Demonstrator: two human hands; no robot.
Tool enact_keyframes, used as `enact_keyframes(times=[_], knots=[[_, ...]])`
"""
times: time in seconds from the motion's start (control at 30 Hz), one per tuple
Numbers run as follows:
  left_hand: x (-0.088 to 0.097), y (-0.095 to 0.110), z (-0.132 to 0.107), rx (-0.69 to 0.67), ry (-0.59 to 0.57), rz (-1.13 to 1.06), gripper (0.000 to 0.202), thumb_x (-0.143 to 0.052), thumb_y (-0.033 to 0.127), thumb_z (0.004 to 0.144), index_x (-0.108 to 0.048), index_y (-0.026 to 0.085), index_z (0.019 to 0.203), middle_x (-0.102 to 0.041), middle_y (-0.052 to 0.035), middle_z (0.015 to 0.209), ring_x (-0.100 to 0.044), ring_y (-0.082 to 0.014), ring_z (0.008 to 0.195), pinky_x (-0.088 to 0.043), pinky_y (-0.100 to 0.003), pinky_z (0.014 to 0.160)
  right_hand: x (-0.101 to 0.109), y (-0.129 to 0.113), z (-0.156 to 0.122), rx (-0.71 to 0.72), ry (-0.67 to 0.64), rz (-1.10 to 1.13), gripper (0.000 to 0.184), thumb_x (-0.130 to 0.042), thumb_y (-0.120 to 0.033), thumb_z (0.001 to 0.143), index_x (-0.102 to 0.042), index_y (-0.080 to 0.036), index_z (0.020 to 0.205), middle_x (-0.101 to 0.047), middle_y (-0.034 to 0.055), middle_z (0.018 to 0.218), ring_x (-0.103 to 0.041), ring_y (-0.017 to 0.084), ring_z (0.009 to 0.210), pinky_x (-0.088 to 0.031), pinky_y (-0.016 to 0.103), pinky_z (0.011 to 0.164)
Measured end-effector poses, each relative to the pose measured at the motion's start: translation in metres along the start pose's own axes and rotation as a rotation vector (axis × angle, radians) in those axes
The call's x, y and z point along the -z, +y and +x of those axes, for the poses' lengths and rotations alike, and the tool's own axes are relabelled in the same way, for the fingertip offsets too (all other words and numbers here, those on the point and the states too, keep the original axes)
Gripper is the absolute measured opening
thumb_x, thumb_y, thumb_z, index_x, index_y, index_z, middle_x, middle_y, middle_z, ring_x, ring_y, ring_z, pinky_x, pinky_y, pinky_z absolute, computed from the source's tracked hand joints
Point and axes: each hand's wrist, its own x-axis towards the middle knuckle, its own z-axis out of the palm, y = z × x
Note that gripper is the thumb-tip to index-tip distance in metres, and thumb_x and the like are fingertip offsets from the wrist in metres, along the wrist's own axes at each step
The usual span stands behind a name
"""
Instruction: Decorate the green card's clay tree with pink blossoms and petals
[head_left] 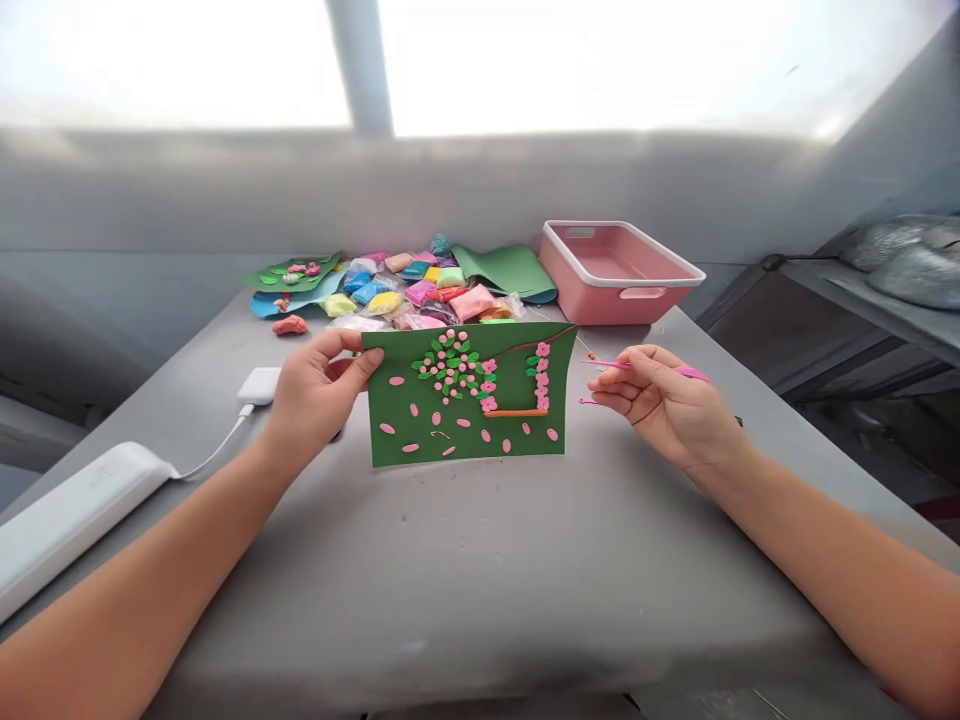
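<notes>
My left hand (324, 388) pinches the upper left corner of a green card (465, 440), holding it upright above the table. On the card are a tree-like cluster of pink dots and green leaves (450, 367), scattered pink ovals, and a swing shape with pink flowers (542, 376) along its sides and an orange-brown bar (515, 413) below. Right of the card, apart from it, my right hand (667, 405) is closed on slim pink clay modelling tools (694, 374). Two pink tips point toward the card; the fingers hide the middle of the tools.
Behind the card lie several small bags of coloured clay (384, 302). A pink bin (600, 290) with a white rim stands back right, beside green sheets (506, 270). Another decorated green sheet (322, 272) and a reddish clay lump (289, 325) lie back left. A white power strip (90, 510) and charger (259, 385) sit left.
</notes>
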Motion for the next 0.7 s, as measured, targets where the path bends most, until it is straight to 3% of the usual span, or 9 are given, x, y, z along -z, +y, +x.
enact_keyframes(times=[0.17, 0.3, 0.4, 0.53, 0.7], knots=[[0.0, -0.004, 0.001, -0.066, 0.066, -0.12, 0.025, -0.076, 0.041, 0.078, -0.066, 0.021, 0.09, -0.07, 0.0015, 0.085, -0.072, -0.0187, 0.081, -0.059, -0.029, 0.07, -0.006, 0.012, -0.001, 0.181, -0.049, -0.123, 0.034, -0.07, -0.059, 0.084, -0.068, -0.026, 0.094, -0.076, 0.0015, 0.091, -0.075, 0.019, 0.087, -0.062, 0.036, 0.079], [-0.005, -0.006, -0.002, -0.042, 0.006, -0.241, 0.025, -0.077, 0.04, 0.078, -0.064, 0.021, 0.088, -0.073, 0.0011, 0.086, -0.072, -0.0176, 0.077, -0.061, -0.029, 0.068, -0.014, 0.014, -0.009, 0.181, -0.211, -0.258, 0.031, -0.077, -0.051, 0.08, -0.071, -0.029, 0.101, -0.076, 0.001, 0.102, -0.073, 0.021, 0.095, -0.062, 0.038, 0.084], [-0.008, -0.007, -0.006, 0.008, -0.03, -0.282, 0.027, -0.079, 0.039, 0.077, -0.066, 0.02, 0.09, -0.074, 0.0005, 0.087, -0.072, -0.0171, 0.077, -0.061, -0.027, 0.067, -0.019, 0.012, -0.014, 0.172, -0.278, -0.388, 0.027, -0.078, -0.05, 0.078, -0.074, -0.028, 0.094, -0.076, 0.0018, 0.096, -0.072, 0.023, 0.093, -0.061, 0.039, 0.083], [-0.011, -0.005, -0.009, 0.057, -0.066, -0.325, 0.03, -0.08, 0.04, 0.077, -0.065, 0.021, 0.095, -0.074, -0.0001, 0.093, -0.072, -0.017, 0.082, -0.061, -0.026, 0.068, -0.016, 0.012, -0.014, 0.155, -0.223, -0.411, 0.025, -0.077, -0.05, 0.078, -0.075, -0.027, 0.087, -0.075, 0.0018, 0.09, -0.069, 0.02, 0.079, -0.062, 0.034, 0.072], [-0.012, -0.005, -0.011, 0.134, -0.269, -0.357, 0.04, -0.069, 0.053, 0.085, -0.063, 0.022, 0.109, -0.074, -0.007, 0.113, -0.073, -0.0216, 0.094, -0.061, -0.029, 0.07, -0.013, 0.014, -0.01, 0.112, -0.156, -0.282, 0.024, -0.08, -0.048, 0.077, -0.072, -0.026, 0.084, -0.071, -0.0013, 0.082, -0.067, 0.016, 0.073, -0.061, 0.03, 0.067]])
